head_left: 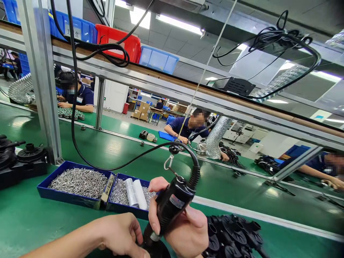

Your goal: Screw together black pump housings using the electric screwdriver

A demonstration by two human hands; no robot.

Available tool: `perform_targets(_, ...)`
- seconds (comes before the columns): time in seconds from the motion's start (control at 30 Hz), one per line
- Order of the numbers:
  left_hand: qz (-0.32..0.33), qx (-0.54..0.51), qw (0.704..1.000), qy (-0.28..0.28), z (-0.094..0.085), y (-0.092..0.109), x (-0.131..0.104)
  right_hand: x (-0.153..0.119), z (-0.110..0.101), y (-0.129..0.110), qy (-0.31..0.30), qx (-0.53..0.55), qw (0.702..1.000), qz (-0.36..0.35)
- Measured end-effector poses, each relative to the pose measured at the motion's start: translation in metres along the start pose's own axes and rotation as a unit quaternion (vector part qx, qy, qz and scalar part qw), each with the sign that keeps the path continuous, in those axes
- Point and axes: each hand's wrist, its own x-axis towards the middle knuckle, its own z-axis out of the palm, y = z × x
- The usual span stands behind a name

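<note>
My right hand (185,229) is wrapped around a black electric screwdriver (174,200), which tilts with its nose pointing down and its cable leaving the top. The tool hangs by a clip from a cord. Under its nose, at the bottom edge of the head view, is a black plastic part (158,249), mostly cut off by the frame. My left hand (120,233) has its fingers bent and holds that part beside the screwdriver's nose. The bit and the contact point are hidden. Just beyond my hands are a blue tray of long screws (43,190) and a blue tray of small metal pieces (110,204).
Black plastic parts (233,233) are piled at the right, and more black housings (29,154) stand at the left. A metal post (40,82) rises behind the screw tray. Cables loop overhead. Co-workers (188,125) sit across the green bench (129,143).
</note>
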Motion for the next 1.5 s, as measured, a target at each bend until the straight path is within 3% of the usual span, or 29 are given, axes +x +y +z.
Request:
perform_targets(0.1,-0.045,-0.055,0.997,-0.011,0.001,0.003,0.001,-0.001,-0.005,-0.004,-0.018,0.010,1.000,-0.012)
perform_targets(0.23,-0.110,-0.075,0.991,-0.023,0.004,0.003,0.008,-0.006,-0.012,-0.006,-0.029,-0.011,0.999,0.022)
perform_targets(0.47,-0.092,-0.112,0.989,-0.028,0.005,0.002,0.011,-0.004,-0.013,-0.010,-0.017,-0.038,0.999,0.029)
perform_targets(0.57,-0.085,-0.113,0.990,-0.002,0.006,0.001,0.011,-0.003,-0.014,-0.016,0.004,-0.048,0.998,0.032)
perform_targets(0.67,-0.084,-0.096,0.992,0.021,0.007,-0.001,0.011,-0.002,-0.017,-0.017,0.003,-0.050,0.998,0.033)
perform_targets(0.83,-0.065,-0.062,0.996,0.006,0.010,-0.004,0.010,-0.001,-0.019,-0.011,-0.010,-0.044,0.999,0.018)
perform_targets(1.1,-0.100,-0.091,0.991,0.007,0.015,-0.006,0.013,-0.001,-0.020,-0.007,-0.012,-0.036,0.999,0.015)
perform_targets(1.3,-0.098,-0.111,0.989,0.021,0.017,-0.008,0.014,0.005,-0.025,0.011,-0.109,0.000,0.993,-0.045)
perform_targets(1.43,-0.086,-0.095,0.992,0.014,0.015,-0.005,0.011,-0.002,-0.014,0.006,0.005,-0.076,0.997,-0.020)
perform_targets(1.5,-0.068,-0.078,0.995,0.010,0.014,-0.002,0.008,-0.005,-0.008,0.002,0.029,-0.092,0.995,-0.021)
